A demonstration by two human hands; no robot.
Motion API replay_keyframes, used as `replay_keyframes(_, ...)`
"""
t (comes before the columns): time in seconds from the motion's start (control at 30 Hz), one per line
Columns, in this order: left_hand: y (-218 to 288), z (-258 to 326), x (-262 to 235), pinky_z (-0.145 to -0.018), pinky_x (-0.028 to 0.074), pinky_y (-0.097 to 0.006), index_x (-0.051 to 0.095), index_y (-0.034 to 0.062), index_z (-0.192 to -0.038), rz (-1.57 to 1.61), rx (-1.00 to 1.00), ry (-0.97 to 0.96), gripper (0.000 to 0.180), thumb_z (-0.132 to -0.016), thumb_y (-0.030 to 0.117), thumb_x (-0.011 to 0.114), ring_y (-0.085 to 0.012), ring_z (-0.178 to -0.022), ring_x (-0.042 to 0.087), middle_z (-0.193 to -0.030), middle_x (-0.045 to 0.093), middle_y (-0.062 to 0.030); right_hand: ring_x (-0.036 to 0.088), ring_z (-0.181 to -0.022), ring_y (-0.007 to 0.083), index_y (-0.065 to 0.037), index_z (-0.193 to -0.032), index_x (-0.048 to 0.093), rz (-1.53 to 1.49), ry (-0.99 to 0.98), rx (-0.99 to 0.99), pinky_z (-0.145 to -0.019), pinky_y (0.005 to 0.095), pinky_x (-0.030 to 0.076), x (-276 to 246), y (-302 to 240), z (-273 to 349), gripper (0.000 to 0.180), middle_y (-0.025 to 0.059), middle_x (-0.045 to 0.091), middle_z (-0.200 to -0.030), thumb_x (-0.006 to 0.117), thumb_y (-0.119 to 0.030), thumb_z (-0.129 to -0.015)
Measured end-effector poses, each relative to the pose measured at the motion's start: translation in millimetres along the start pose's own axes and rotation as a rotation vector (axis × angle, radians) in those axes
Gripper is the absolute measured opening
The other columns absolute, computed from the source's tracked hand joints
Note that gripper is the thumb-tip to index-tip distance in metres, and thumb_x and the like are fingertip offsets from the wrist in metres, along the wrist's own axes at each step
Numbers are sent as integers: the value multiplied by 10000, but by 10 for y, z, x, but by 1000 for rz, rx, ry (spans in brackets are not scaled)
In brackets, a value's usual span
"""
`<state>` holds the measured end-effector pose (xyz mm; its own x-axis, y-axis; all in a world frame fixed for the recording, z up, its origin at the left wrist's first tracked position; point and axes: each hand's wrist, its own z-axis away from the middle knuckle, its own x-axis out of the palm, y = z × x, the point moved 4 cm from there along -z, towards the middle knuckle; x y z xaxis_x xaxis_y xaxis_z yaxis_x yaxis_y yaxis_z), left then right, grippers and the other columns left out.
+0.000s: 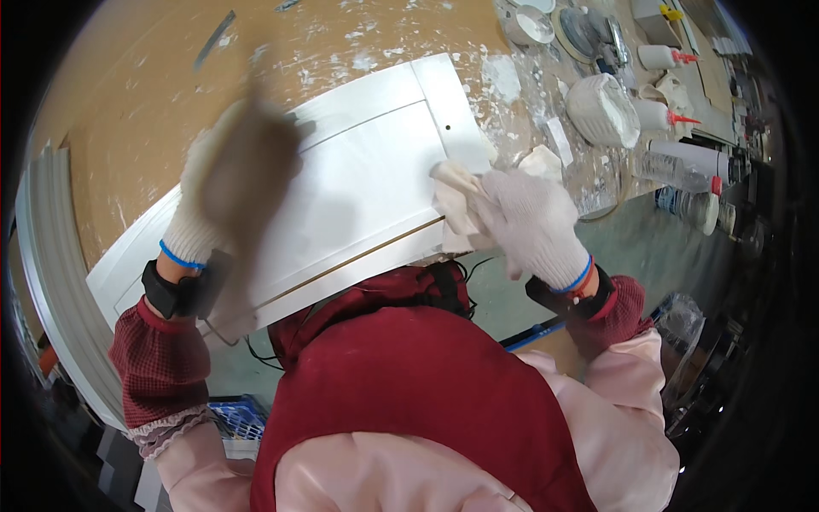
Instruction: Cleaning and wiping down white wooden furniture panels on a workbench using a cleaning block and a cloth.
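A white panel (375, 162) with grooved lines and a small dark hole lies slanted across the table in front of me. Over its left part is my left hand (198, 192) in a white knit glove. A long brown thing (256, 162), badly smeared by motion, covers the fingers, so I cannot make out their grip. At the panel's right end, my right hand (529, 209), also gloved in white, is closed on a crumpled cream cloth (461, 200). The cloth touches the panel's surface near the edge.
The brown table (145, 128) is spotted with white. To the right stand a white-crusted tub (601, 111), bottles with red nozzles (657, 57), a round-headed power tool (584, 34) and a clear plastic bottle (678, 171). Long pale strips (64, 282) run along the left.
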<state>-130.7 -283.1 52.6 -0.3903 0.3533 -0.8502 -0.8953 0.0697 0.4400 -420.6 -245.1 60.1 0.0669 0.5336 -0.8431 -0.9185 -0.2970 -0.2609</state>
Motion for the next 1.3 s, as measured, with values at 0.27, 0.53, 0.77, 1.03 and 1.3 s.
replay_keyframes(0.27, -213, 51, 64, -861, 488, -373, 582, 95, -1200, 43, 129, 125, 560, -715, 343, 711, -307, -984, 634, -1090, 648, -145, 621, -606, 312, -92, -761, 600, 98, 589, -250, -534, 394, 492, -202, -95, -379, 139, 119, 596, -646, 555, -198, -840)
replay_keyframes(0.53, -44, 32, 19, -859, 490, -373, 563, 109, -1221, -37, 17, 20, 574, -721, 345, 718, -301, -975, 639, -1064, 659, -139, 625, -639, 321, -90, -792, 630, 31, 202, -31, -593, 429, 488, -152, -110, -224, 126, 118, 629, -703, 570, -194, -831)
replay_keyframes(0.77, -231, 56, 94, -852, 493, -374, 565, 110, -1217, 36, 99, 90, 565, -726, 345, 718, -297, -982, 640, -1055, 659, -134, 630, -675, 303, -90, -809, 553, 201, 401, -258, -593, 363, 502, -170, -89, -414, 209, 107, 573, -688, 708, -195, -715)
replay_keyframes(1.03, -164, 85, 35, -860, 494, -376, 571, 115, -1209, -81, 99, 93, 551, -721, 331, 708, -303, -992, 637, -1077, 651, -136, 632, -664, 290, -93, -816, 594, 197, 11, -61, -566, 387, 499, -96, -102, -260, 125, 99, 619, -732, 540, -195, -864)
replay_keyframes(1.3, -154, 16, 86, -871, 488, -372, 570, 106, -1218, -20, 12, 12, 571, -720, 342, 718, -294, -1007, 632, -1108, 639, -132, 604, -597, 291, -98, -823, 598, 176, 317, -192, -541, 384, 482, -86, -76, -304, 171, 93, 564, -634, 532, -247, -872)
